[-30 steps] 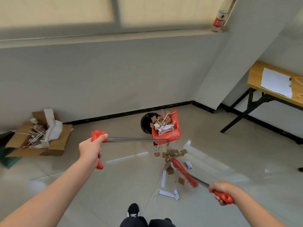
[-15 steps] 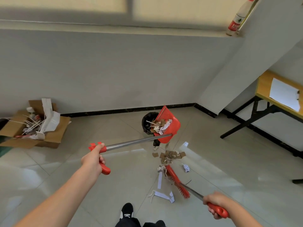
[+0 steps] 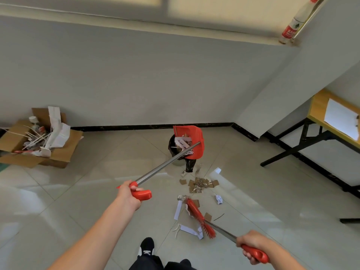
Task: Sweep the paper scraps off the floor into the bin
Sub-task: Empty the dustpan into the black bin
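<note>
With left hand (image 3: 128, 193) gripping the dustpan (image 3: 191, 142) tipped over the bin (image 3: 172, 145) and right hand (image 3: 251, 243) gripping the broom (image 3: 200, 218), scraps (image 3: 200, 185) remain on the floor (image 3: 78, 191).

The left hand (image 3: 127, 197) reaches forward on a bare, nearly straight arm, its fingers curled round the dustpan grip (image 3: 143, 194). The right hand (image 3: 251, 243) sits lower and nearer the body, well to the right of the left hand. It is wrapped as a fist round the broom grip (image 3: 257, 255), and its forearm is bare.
</note>
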Available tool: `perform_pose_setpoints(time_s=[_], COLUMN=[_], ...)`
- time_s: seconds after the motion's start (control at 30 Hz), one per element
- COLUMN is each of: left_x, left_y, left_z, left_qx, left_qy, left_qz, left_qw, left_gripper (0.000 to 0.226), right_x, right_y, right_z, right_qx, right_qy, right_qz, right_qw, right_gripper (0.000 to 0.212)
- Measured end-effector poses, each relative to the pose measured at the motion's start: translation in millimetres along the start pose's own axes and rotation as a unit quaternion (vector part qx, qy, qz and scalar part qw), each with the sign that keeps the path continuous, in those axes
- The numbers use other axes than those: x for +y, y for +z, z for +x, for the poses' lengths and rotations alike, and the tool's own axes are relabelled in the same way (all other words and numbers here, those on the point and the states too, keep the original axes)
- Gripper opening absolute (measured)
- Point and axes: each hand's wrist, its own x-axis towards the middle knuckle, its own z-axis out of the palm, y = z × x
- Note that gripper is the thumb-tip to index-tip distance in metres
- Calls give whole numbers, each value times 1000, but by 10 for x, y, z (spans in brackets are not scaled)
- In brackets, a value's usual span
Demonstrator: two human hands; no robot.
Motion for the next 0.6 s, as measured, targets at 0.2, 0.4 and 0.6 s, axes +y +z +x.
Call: perform_pose_setpoints(time_s=[0.2,0.4,0.6], left_x=[-264,-430,-513], left_y=[-168,-265,-207], left_z=[102,104,41], left_qx=[-5,2,-17], left_qy=[-15,-29,-39], left_qz=[-28,-49,-72], left_qw=[999,998,997], left_gripper=[31,27,24], right_x=[-37,-73,-76], right_y=[-37,-40,-32], right_z=[26,35,15], right_qx=[15,26,24], right_qy=[-4,-16,-17], right_qz=[-13,-5,-8], right_qw=[1000,1000,1000], right_gripper=[17,17,8])
